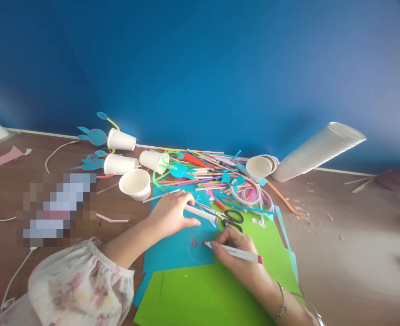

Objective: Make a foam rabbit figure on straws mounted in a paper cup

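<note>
Red pen (pixel 239 254) is gripped in right hand (pixel 242 267), slanted, so tip can be seen at red marks (pixel 194 243) on blue sheet (pixel 162 253); by left hand (pixel 171 215) second pen (pixel 200 213) is touched, grip cannot be told; scissors (pixel 233 218) are laid beyond, within reach; cups (pixel 123 165) stand or lie farther, probably for saving drawing room

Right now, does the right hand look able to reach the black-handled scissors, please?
Probably yes: the black-handled scissors lie just beyond the right hand with their handles uncovered, though the red-ended marker it holds might need setting down.
</note>
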A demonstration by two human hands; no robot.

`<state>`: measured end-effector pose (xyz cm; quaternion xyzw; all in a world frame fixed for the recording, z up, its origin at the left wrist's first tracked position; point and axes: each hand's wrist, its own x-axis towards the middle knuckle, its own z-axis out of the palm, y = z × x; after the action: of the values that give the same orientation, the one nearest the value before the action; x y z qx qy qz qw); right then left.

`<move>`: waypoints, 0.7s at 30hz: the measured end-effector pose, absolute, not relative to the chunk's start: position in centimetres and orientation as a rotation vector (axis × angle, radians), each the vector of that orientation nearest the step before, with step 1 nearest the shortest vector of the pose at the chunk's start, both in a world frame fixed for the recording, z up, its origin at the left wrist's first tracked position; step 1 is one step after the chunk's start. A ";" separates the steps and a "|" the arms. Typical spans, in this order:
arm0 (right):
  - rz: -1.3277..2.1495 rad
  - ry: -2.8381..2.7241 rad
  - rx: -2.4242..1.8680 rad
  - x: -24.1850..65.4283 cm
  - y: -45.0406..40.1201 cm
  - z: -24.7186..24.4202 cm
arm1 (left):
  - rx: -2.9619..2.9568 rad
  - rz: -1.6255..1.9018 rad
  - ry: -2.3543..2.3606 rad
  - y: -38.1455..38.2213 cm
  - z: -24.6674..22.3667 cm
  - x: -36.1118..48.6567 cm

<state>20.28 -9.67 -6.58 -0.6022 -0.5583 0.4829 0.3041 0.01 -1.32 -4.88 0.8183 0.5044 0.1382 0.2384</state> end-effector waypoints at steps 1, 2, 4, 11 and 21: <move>1.277 -1.483 -1.596 20.3 -9.6 -6.6 | 2.241 0.379 1.382 -1.3 -4.9 0.0; 1.274 -1.487 -1.597 20.3 -9.6 -6.6 | 2.242 0.377 1.381 -1.3 -4.9 0.0; 1.266 -1.492 -1.597 20.4 -9.6 -6.7 | 2.245 0.374 1.382 -1.3 -4.8 0.0; 1.277 -1.489 -1.582 20.4 -9.7 -6.6 | 2.237 0.378 1.376 -1.4 -4.8 0.0; 1.280 -1.489 -1.589 20.3 -9.6 -6.5 | 2.223 0.355 1.386 -1.3 -4.5 0.2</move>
<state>20.27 -9.61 -6.51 -0.5995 -0.5616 0.4831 0.3030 0.17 -1.27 -4.51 0.8150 0.5082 0.1300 0.2463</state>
